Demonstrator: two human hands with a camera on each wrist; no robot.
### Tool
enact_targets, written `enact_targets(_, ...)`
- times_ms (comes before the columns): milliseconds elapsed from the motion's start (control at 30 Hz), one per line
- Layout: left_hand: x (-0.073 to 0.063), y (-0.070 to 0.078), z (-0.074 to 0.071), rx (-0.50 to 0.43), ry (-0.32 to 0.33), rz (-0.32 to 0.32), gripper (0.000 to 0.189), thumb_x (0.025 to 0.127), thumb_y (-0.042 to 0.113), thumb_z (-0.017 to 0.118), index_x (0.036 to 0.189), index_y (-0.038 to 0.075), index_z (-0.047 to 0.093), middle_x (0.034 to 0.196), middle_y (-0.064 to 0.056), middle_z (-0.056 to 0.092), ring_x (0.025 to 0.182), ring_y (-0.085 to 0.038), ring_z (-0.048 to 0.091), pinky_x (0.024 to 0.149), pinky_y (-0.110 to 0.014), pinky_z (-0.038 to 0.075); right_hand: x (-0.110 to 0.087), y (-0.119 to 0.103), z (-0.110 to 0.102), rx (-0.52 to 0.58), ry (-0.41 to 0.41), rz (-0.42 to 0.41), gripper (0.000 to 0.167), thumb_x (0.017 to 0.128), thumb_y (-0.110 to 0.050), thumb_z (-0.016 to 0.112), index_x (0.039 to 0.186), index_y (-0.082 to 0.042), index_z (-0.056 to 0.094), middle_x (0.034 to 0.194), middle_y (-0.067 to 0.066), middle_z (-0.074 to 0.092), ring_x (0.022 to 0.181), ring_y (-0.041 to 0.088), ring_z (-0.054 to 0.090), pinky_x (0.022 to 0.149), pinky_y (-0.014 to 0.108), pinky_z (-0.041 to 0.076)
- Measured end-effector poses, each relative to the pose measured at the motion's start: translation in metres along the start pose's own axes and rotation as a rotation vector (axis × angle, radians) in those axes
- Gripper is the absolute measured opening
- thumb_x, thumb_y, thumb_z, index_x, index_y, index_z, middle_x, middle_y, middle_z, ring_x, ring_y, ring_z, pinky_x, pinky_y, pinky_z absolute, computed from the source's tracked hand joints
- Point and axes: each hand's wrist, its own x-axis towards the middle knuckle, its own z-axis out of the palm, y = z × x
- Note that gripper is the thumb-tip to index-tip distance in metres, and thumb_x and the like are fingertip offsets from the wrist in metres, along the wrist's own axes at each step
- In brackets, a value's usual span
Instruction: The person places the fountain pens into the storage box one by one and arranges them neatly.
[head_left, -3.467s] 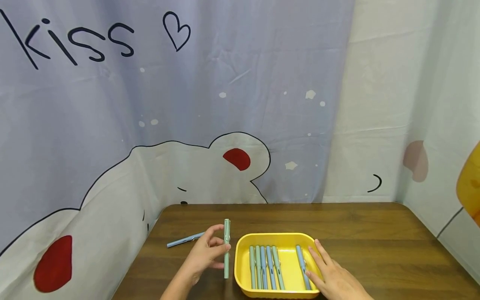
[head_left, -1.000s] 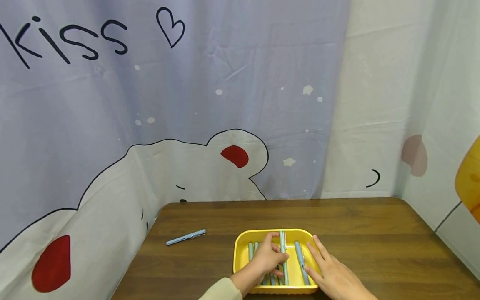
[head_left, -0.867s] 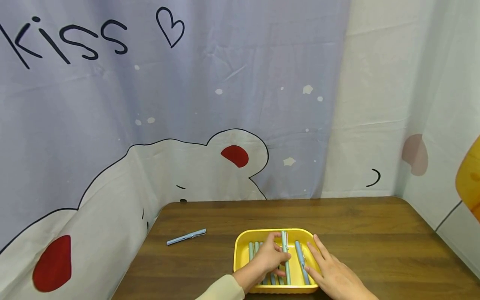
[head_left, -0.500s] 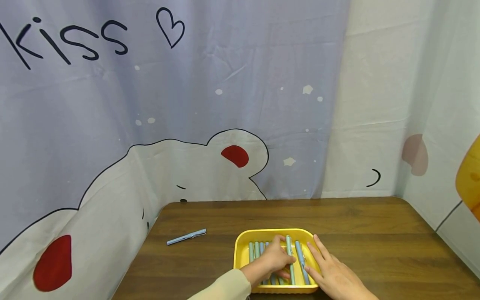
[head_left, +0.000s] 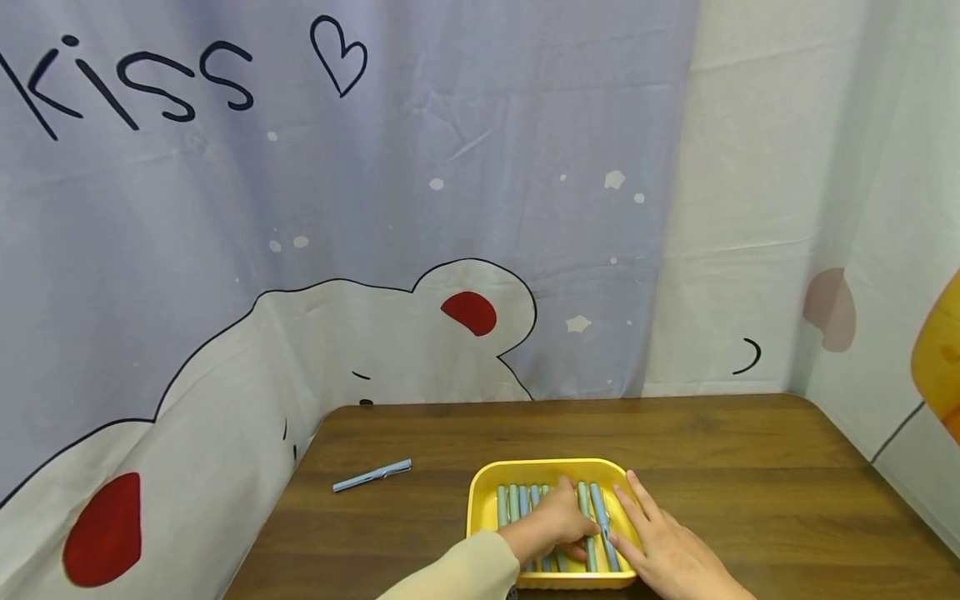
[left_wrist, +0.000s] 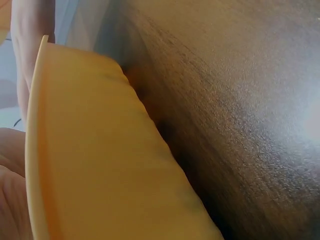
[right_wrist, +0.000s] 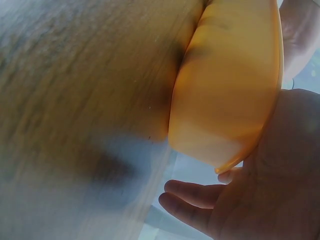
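In the head view my left hand reaches into a yellow tray and pinches a light green pen by its side. That pen stands parallel and close to a blue pen near the tray's right wall. Fingers of my right hand lie extended over the right rim, thumb tip close to the blue pen. In the right wrist view the right hand is at the tray's outer corner, two fingers stretched out. The left wrist view is mostly filled by the tray's outer wall.
Several green and blue pens lie side by side in the tray's left part, partly hidden by my left hand. Another blue pen lies on the wooden table left of the tray. A printed curtain hangs behind the table.
My left hand has carried the green pen from left of the tray into it, then rightward and down to lie near the blue pen. The right hand has stayed at the rim.
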Motion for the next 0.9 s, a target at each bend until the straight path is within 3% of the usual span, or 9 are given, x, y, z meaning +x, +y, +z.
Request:
enact_targets(333,0.0064,0.0033,0.0022,0.105,-0.014,-0.027,0.074,0.084,-0.001,0.080,0.142,-0.011,0.037,0.078,-0.027,0.065,0.047,-0.026,0.067,0.043,-0.028,0.055,0.0019,0.0011,-0.0006,0.009,-0.022,0.008,0.075,0.100,-0.056,0.054,0.156,-0.008,0.040,0.168,0.013,0.020,0.123,0.050,0.056,0.084,0.065,0.051)
enact_targets(567,0.0046,0.0037,-0.0008,0.108,-0.051,-0.050,0.077,0.089,0.004,0.077,0.147,-0.012,0.029,0.059,-0.018,0.066,0.053,-0.031,0.071,0.046,-0.030,0.056,0.0015,0.0004,-0.0002,0.001,-0.015,0.009,0.075,0.100,-0.056,0.054,0.156,-0.008,0.040,0.168,0.013,0.020,0.123,0.050,0.056,0.085,0.064,0.052)
enact_targets(900,0.0055,0.0026,-0.0020,0.120,-0.067,-0.083,0.084,0.092,0.012,0.076,0.153,-0.011,0.022,0.061,-0.017,0.066,0.057,-0.031,0.072,0.047,-0.027,0.056,0.0001,-0.0007,0.0000,-0.008,-0.010,0.008,0.074,0.100,-0.055,0.054,0.156,-0.008,0.040,0.168,0.013,0.020,0.125,0.050,0.054,0.086,0.064,0.051)
